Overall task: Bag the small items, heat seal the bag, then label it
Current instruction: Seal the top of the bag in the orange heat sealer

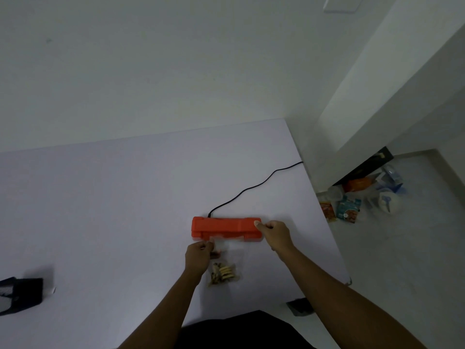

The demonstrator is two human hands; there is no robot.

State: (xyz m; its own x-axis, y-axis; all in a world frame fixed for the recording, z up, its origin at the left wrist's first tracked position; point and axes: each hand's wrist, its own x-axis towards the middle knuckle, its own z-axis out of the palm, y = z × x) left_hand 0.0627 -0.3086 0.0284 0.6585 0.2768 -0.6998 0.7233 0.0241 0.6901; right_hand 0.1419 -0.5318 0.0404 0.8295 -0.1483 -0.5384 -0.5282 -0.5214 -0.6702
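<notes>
While both forearms reach up from the bottom edge of the frame, the clear bag (224, 267) lies just below the middle of the picture on the pale table (105, 210), with the small items (222, 272), a tan and dark cluster too small to name, gathered in its lower end. Its open top runs upward to the front edge of the orange heat sealer (226, 229), and seems to be tucked under the lid there, though the film is too faint to be sure. The left hand (198, 256) is curled at the bag's upper left edge, fingers pinched on the film. The right hand (275, 235) is mostly closed at the sealer's right end, thumb lying on the lid; whether it is pressing or only resting I cannot tell.

I judge the bagging done and the sealing step in hand. The next move likely calls for keeping the bag mouth flat and straight across the sealing strip, then pressing the lid down evenly.

Farther up, a black power cord (251, 188) leaves the back of the sealer and runs toward the table's right edge. At the lower left of the frame sits a dark object (21, 293), perhaps a labeller. On the floor at the right lie some packets (348, 206); their print is too small to read. No writing is legible anywhere.
</notes>
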